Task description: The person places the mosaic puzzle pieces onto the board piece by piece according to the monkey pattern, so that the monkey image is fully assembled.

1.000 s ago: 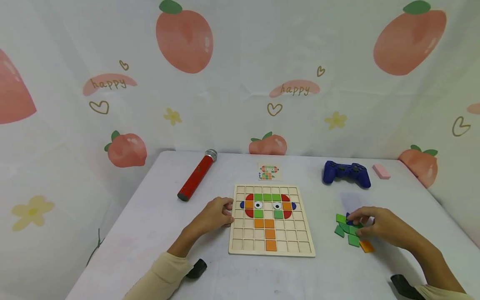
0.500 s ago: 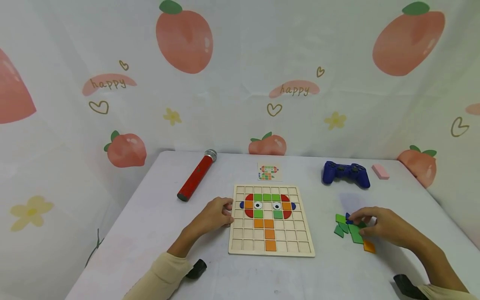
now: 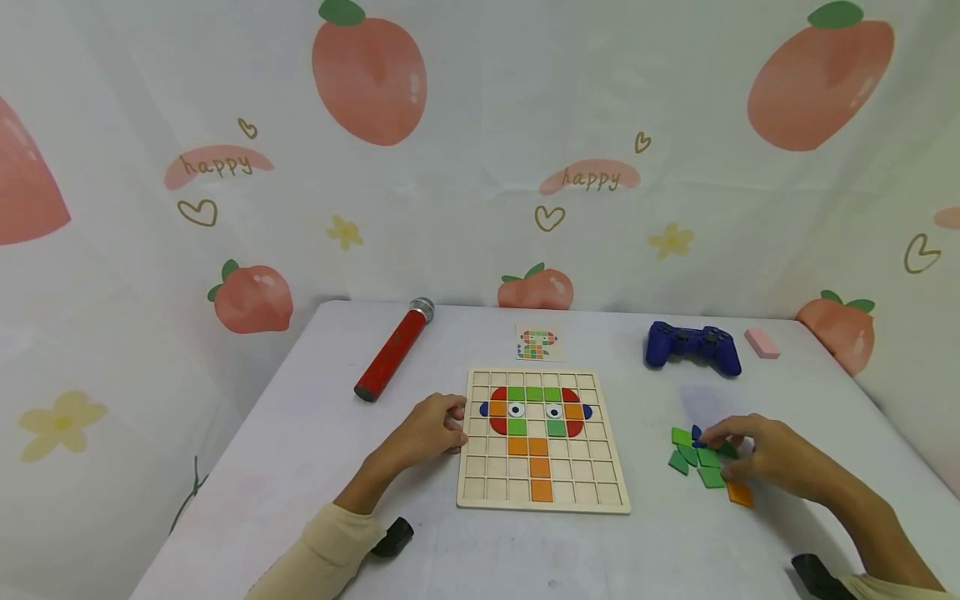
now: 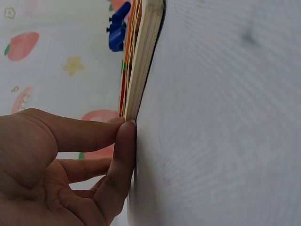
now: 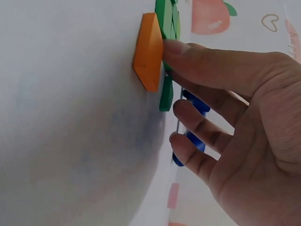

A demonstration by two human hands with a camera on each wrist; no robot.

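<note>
White tabletop [image 3: 637,567] | left hand [image 3: 424,429] pinches grid board [image 3: 592,472] edge, likely steadying it | right hand [image 3: 776,457], fingers loosely parted, touches tiles [image 3: 711,477], likely grouped for reach

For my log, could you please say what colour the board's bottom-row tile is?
The tile is orange, clearest in the head view.

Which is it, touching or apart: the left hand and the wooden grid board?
Touching. The left wrist view shows the left hand with fingertips against the edge of the wooden grid board, no gap.
</note>
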